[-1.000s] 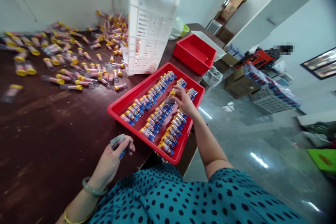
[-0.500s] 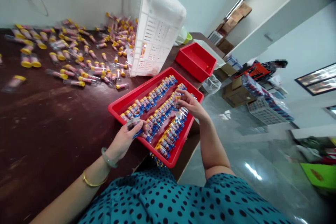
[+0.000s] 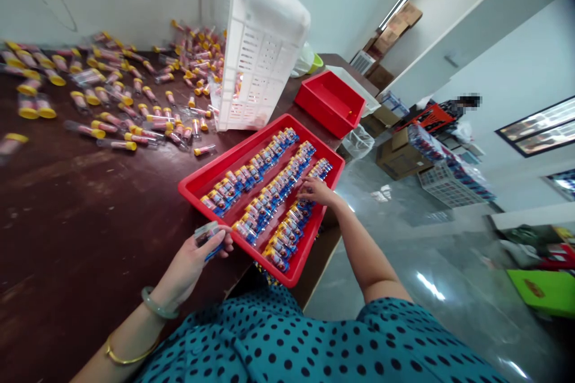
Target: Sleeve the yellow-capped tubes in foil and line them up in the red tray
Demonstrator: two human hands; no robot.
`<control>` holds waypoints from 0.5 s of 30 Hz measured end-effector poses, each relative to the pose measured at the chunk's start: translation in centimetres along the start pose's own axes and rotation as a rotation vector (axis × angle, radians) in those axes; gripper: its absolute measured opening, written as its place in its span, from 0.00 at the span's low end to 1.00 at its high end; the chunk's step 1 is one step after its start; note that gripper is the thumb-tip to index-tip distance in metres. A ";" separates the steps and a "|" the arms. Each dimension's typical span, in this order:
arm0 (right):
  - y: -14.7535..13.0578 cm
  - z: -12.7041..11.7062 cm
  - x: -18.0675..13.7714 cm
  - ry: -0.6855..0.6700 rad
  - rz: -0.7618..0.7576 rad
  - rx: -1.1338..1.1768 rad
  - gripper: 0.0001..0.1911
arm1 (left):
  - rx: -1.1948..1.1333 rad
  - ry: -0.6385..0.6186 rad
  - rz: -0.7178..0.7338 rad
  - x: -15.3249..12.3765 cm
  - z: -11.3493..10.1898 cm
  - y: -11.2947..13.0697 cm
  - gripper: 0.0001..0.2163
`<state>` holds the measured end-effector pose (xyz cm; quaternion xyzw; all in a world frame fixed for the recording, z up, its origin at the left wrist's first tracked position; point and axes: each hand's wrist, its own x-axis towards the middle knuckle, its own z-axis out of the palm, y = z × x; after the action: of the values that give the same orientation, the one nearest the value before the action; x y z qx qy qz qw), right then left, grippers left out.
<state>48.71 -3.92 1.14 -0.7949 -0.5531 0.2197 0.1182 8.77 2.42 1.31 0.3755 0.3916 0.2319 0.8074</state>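
A red tray [image 3: 202,178] lies at the table's near edge, holding three rows of small clear packets with blue and yellow contents [image 3: 265,194]. My left hand [image 3: 191,263] rests just outside the tray's near left rim, fingers closed round a few of the same packets [image 3: 207,234]. My right hand [image 3: 318,191] reaches into the tray from the right, fingertips bent down on the packets of the right-hand row; whether it grips one is unclear.
Many yellow-capped clear tubes [image 3: 112,108] lie scattered over the dark brown table [image 3: 81,215]. A white slatted crate [image 3: 258,48] stands tipped behind the tray. A second, smaller red tray [image 3: 332,102] sits further back. Cardboard boxes and baskets [image 3: 404,149] stand on the floor right.
My left hand drew back from over the tray to just outside its near rim, still holding packets. My right hand dropped lower along the right-hand row.
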 end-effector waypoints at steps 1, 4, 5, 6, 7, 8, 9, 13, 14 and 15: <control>-0.2 -0.2 0.1 0.007 -0.016 0.023 0.08 | 0.004 -0.004 -0.001 0.0 -0.1 0.0 0.16; -1.6 -0.8 0.2 0.053 -0.048 0.107 0.08 | 0.012 -0.008 0.007 -0.1 -0.2 -0.3 0.16; -2.4 -1.0 0.3 0.061 -0.056 0.131 0.10 | 0.012 -0.013 0.009 -0.2 -0.2 -0.4 0.16; -3.5 -1.1 0.3 0.059 -0.069 0.166 0.12 | 0.009 -0.019 0.011 -0.2 -0.3 -0.4 0.15; -4.9 -1.1 0.3 0.047 -0.092 0.225 0.14 | 0.001 -0.024 0.016 -0.1 -0.2 -0.5 0.15; -6.5 -1.0 0.3 0.024 -0.126 0.308 0.15 | -0.013 -0.027 0.023 -0.1 -0.2 -0.4 0.14; -8.3 -0.8 0.3 -0.009 -0.172 0.407 0.15 | -0.032 -0.027 0.032 -0.1 -0.2 -0.4 0.14; -16.6 1.2 0.8 -0.049 -0.380 0.715 0.14 | -0.124 -0.006 0.080 -0.3 -0.7 0.4 0.14; -18.7 1.9 0.9 -0.008 -0.427 0.721 0.13 | -0.146 -0.007 0.088 -0.4 -1.0 0.5 0.14; -20.6 2.6 1.0 0.041 -0.475 0.714 0.12 | -0.172 -0.008 0.097 -0.7 -1.4 0.7 0.14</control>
<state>30.72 4.27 7.53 -0.5587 -0.6076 0.3481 0.4445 7.23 3.00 1.63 0.3244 0.3485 0.3018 0.8260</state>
